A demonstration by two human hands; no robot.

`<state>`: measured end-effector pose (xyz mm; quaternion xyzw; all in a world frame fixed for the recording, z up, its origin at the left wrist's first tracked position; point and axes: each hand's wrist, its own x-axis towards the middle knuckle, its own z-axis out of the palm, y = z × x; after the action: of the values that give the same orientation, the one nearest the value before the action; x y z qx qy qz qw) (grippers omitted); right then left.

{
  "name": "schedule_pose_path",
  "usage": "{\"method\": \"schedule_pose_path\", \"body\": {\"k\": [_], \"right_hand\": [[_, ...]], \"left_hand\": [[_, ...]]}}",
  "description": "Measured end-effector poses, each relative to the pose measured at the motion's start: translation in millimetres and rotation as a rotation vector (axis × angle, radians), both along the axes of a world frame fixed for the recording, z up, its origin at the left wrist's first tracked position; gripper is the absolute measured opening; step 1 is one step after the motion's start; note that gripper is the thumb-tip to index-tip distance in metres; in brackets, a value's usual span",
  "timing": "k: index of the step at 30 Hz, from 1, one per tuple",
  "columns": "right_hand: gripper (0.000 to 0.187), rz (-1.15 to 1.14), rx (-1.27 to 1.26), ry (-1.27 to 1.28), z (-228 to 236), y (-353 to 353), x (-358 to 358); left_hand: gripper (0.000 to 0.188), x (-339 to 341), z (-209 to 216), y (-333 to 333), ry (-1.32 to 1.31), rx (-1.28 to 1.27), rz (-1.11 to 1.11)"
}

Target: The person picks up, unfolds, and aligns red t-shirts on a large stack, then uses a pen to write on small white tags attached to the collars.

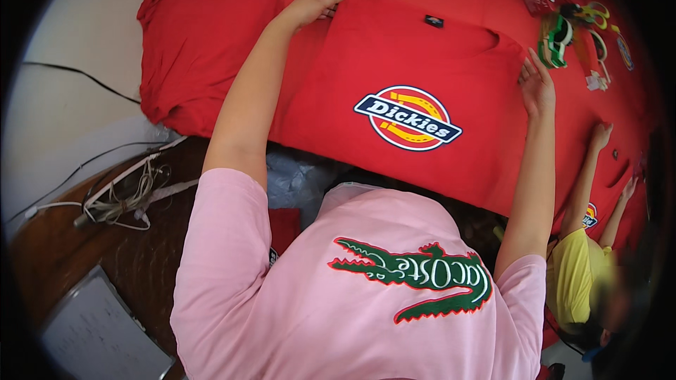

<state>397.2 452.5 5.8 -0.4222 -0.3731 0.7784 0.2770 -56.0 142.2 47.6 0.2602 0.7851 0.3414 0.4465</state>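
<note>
A red T-shirt (422, 56) lies spread flat in front of me, with a round yellow, white and navy print on it and a small black label at the neck. My left hand (317, 8) pinches the shirt near its far left shoulder edge, fingers closed on the cloth. Along the right shoulder edge, my right hand (537, 88) has its fingers curled onto the fabric, the index finger stretched further out. Both arms reach forward and apart.
More red cloth (204, 35) is heaped at the left. A green tape dispenser (555, 41) and yellow-handled scissors (595, 14) lie at the far right. A person in a yellow shirt (577, 274) handles red garments on the right. Tangled cables (130, 193) lie at the left.
</note>
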Motion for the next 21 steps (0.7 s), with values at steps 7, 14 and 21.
{"method": "schedule_pose_path", "body": {"k": [7,14,21], "right_hand": [[0.048,0.029,0.378,-0.299,36,-98,63],[0.039,0.162,0.442,-0.776,-19,-174,163],[0.046,0.309,0.948,-1.123,-3,-211,118]], "left_hand": [[0.038,5,-15,-140,-0.133,0.099,0.218],[0.034,64,-37,-213,-0.386,0.260,0.281],[0.026,78,-42,-194,-0.336,0.286,0.047]]}}
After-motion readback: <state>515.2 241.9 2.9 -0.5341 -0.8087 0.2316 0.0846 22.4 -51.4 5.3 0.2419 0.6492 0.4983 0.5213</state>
